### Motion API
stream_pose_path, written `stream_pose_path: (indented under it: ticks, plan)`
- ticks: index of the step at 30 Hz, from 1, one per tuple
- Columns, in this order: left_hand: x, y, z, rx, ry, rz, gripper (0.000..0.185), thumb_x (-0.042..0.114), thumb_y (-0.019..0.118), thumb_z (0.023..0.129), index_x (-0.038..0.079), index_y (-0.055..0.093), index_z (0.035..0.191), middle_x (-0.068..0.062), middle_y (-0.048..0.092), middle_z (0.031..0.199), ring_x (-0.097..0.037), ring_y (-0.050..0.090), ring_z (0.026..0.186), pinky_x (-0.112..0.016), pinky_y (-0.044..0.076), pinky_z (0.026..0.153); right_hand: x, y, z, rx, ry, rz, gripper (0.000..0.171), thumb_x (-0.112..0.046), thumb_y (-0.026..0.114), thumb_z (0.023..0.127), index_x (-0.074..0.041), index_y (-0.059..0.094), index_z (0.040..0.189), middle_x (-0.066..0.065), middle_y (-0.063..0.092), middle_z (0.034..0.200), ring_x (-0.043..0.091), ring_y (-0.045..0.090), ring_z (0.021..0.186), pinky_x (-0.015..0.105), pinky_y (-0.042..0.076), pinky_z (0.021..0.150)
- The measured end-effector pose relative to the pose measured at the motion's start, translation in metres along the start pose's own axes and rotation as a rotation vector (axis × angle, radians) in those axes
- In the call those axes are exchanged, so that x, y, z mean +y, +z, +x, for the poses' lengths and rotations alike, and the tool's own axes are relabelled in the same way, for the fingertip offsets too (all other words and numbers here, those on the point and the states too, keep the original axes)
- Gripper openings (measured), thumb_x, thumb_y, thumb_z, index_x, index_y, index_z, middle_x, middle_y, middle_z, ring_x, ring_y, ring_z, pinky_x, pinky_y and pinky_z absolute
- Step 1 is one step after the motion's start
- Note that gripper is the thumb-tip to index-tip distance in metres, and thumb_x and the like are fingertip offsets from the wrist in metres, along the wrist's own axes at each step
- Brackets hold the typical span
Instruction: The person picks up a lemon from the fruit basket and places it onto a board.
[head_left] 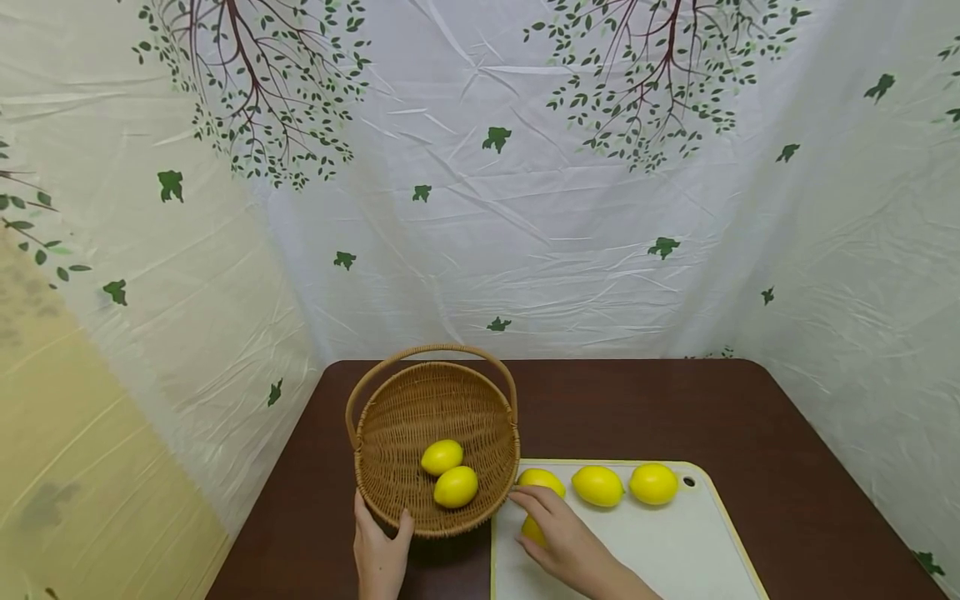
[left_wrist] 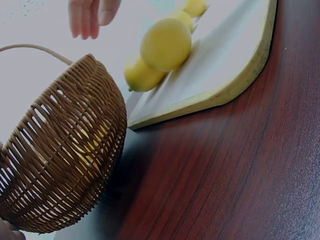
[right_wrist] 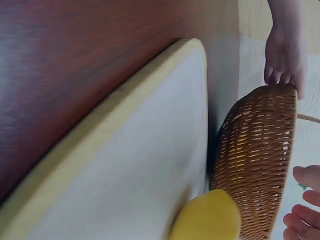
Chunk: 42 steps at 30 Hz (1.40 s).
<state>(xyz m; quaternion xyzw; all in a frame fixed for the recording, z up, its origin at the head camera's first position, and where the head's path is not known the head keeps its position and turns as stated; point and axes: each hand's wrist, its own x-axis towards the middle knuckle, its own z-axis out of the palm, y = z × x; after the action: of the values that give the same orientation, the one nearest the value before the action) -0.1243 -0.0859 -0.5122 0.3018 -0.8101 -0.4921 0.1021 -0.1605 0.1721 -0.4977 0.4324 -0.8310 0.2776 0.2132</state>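
Note:
My left hand (head_left: 381,546) grips the near-left rim of a brown wicker basket (head_left: 390,400), which is tilted so its inside shows. Inside the basket lie two lemons, an upper lemon (head_left: 442,457) and a lower lemon (head_left: 456,487). Beside the basket, over the left part of a white cutting board (head_left: 630,542), hovers my right hand (head_left: 558,537). Its loosely bent fingers hold nothing in the right wrist view. Below that hand one lemon (head_left: 532,531) is partly hidden, and another lemon (head_left: 542,479) sits just behind it.
Farther right along the board's back edge lie two more lemons, a middle lemon (head_left: 597,486) and an end lemon (head_left: 653,484). Everything stands on a dark brown table (head_left: 615,408). A white leaf-print curtain (head_left: 465,275) surrounds the table's back and sides.

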Motion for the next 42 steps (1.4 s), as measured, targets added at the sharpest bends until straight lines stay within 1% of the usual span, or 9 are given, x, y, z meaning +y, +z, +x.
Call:
stream_pose_path:
  ticks: [6, 11, 13, 17, 22, 26, 29, 33, 42]
  plan:
    - [0.0, 0.0, 0.007, 0.005, 0.005, 0.002, 0.091, 0.033, 0.058, 0.08, 0.003, -0.001, 0.142, -0.031, 0.018, 0.139, -0.047, 0.03, 0.119, -0.058, 0.033, 0.087, -0.006, 0.003, 0.021, -0.004, -0.025, -0.007, 0.061, -0.011, 0.077, 0.063, -0.007, 0.052, 0.119, 0.004, 0.05, 0.12, 0.017, 0.05, 0.106, 0.03, 0.046, 0.084]
    - [0.001, 0.001, 0.013, 0.011, 0.01, -0.006, 0.09, 0.032, 0.059, 0.08, 0.003, 0.0, 0.142, -0.03, 0.02, 0.139, -0.046, 0.031, 0.118, -0.057, 0.034, 0.087, -0.009, 0.01, 0.042, -0.038, -0.035, -0.027, 0.056, -0.013, 0.075, 0.066, -0.008, 0.053, 0.118, 0.005, 0.051, 0.119, 0.018, 0.051, 0.106, 0.031, 0.045, 0.085]
    - [0.0, 0.002, 0.014, 0.017, 0.018, -0.008, 0.09, 0.031, 0.059, 0.08, 0.004, 0.001, 0.142, -0.03, 0.021, 0.139, -0.046, 0.033, 0.118, -0.057, 0.035, 0.086, -0.008, 0.014, 0.05, -0.061, -0.039, -0.04, 0.054, -0.016, 0.075, 0.068, -0.008, 0.054, 0.117, 0.005, 0.051, 0.119, 0.018, 0.05, 0.107, 0.031, 0.045, 0.086]
    - [-0.002, 0.002, 0.016, 0.026, 0.033, -0.011, 0.089, 0.031, 0.06, 0.079, 0.004, 0.003, 0.142, -0.029, 0.025, 0.137, -0.045, 0.037, 0.115, -0.055, 0.037, 0.085, -0.006, 0.023, 0.066, -0.111, -0.08, -0.053, 0.05, -0.02, 0.072, 0.072, -0.008, 0.054, 0.117, 0.006, 0.052, 0.117, 0.019, 0.05, 0.108, 0.032, 0.044, 0.087]
    - [-0.004, 0.002, 0.02, 0.034, 0.05, -0.012, 0.088, 0.032, 0.06, 0.079, 0.004, 0.005, 0.142, -0.028, 0.029, 0.135, -0.043, 0.04, 0.113, -0.053, 0.038, 0.085, -0.001, 0.036, 0.086, -0.213, -0.109, -0.081, 0.048, -0.025, 0.068, 0.076, -0.01, 0.053, 0.119, 0.004, 0.051, 0.118, 0.018, 0.048, 0.11, 0.032, 0.042, 0.091]
    - [-0.004, 0.001, 0.024, 0.037, 0.046, -0.006, 0.087, 0.029, 0.06, 0.078, 0.005, 0.006, 0.142, -0.028, 0.031, 0.134, -0.043, 0.04, 0.113, -0.054, 0.037, 0.085, 0.002, 0.047, 0.1, -0.291, -0.08, -0.108, 0.051, -0.03, 0.068, 0.076, -0.009, 0.053, 0.12, 0.007, 0.051, 0.12, 0.02, 0.046, 0.112, 0.035, 0.041, 0.091]
    - [-0.005, 0.001, 0.026, 0.039, 0.048, -0.003, 0.086, 0.027, 0.061, 0.078, 0.005, 0.007, 0.142, -0.027, 0.032, 0.133, -0.043, 0.041, 0.112, -0.054, 0.038, 0.084, 0.004, 0.054, 0.108, -0.358, -0.032, -0.115, 0.055, -0.033, 0.068, 0.075, -0.01, 0.052, 0.122, 0.01, 0.05, 0.122, 0.023, 0.045, 0.114, 0.037, 0.042, 0.091]
    - [-0.005, 0.002, 0.031, 0.042, 0.054, -0.005, 0.086, 0.027, 0.062, 0.078, 0.005, 0.008, 0.142, -0.026, 0.033, 0.133, -0.042, 0.042, 0.112, -0.053, 0.039, 0.083, 0.006, 0.062, 0.118, -0.443, 0.028, -0.131, 0.058, -0.036, 0.069, 0.074, -0.012, 0.051, 0.124, 0.011, 0.049, 0.124, 0.023, 0.044, 0.115, 0.038, 0.042, 0.089]
    - [-0.005, 0.003, 0.04, 0.041, 0.053, -0.01, 0.087, 0.026, 0.063, 0.076, 0.006, 0.009, 0.142, -0.025, 0.034, 0.133, -0.041, 0.042, 0.112, -0.054, 0.038, 0.084, 0.014, 0.08, 0.131, -0.529, 0.117, -0.184, 0.065, -0.039, 0.071, 0.071, -0.013, 0.048, 0.126, 0.01, 0.048, 0.125, 0.023, 0.046, 0.111, 0.036, 0.044, 0.087]
